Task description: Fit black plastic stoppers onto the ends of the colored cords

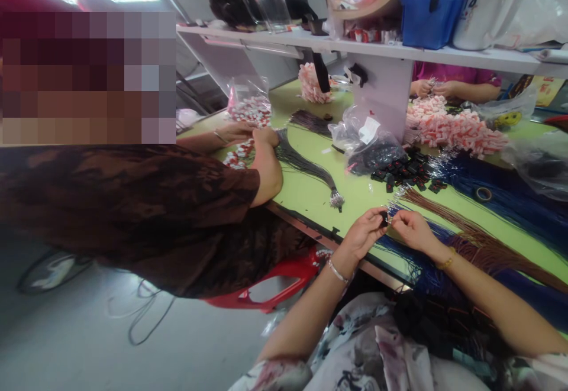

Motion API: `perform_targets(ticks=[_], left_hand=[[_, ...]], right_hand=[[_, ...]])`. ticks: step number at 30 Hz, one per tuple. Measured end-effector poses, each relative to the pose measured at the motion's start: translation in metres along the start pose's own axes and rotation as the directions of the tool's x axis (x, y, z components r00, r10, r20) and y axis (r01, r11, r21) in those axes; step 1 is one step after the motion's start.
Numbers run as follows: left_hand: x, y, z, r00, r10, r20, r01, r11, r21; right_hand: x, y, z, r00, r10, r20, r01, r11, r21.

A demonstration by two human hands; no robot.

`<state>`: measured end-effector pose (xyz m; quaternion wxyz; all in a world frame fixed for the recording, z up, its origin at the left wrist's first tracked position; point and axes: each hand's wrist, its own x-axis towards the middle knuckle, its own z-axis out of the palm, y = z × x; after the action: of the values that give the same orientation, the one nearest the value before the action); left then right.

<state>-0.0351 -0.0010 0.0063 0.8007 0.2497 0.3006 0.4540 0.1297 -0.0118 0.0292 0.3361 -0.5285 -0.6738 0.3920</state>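
Note:
Between the fingers of my left hand (362, 235) is a small black connector housing (384, 219). My right hand (413, 231) is closed in a pinch right beside it, on what looks like the metal-tipped end of a wire; the fingers partly cover it. Under and around my hands lie blue wires (399, 248) and a bundle of brown wires (461, 216) with silvery tips. A loose pile of black connector housings (410, 169) sits on the green table (302, 185) beyond my hands.
A co-worker in a dark patterned shirt (133, 213) works at the left, near a grey wire bundle (310, 166). Another person's hands (437, 88) show across the table. Pink-white connectors (461, 128) are heaped behind. Overhead runs a shelf (284, 41) with a blue bin (430, 21).

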Motion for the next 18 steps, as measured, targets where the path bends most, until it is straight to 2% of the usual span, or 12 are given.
perform_targets(ticks=[5,7,13,18], left_hand=[[-0.002,-0.003,0.003,0.999,0.03,-0.037,-0.028,0.998,0.063],[-0.004,-0.005,0.006,0.995,0.062,-0.074,-0.053,0.992,0.116],[-0.007,-0.007,0.013,0.98,0.114,-0.16,-0.085,0.981,0.177],[-0.01,-0.009,0.013,0.976,0.146,-0.164,-0.102,0.963,0.249]], right_hand=[[0.002,0.007,0.003,0.996,0.062,0.066,-0.071,0.988,0.14],[0.002,0.007,0.003,0.996,0.055,0.068,-0.064,0.989,0.137],[-0.004,-0.001,0.0,0.993,-0.108,0.046,0.112,0.99,-0.083],[-0.01,-0.003,0.006,0.993,-0.115,0.03,0.119,0.961,-0.251]])
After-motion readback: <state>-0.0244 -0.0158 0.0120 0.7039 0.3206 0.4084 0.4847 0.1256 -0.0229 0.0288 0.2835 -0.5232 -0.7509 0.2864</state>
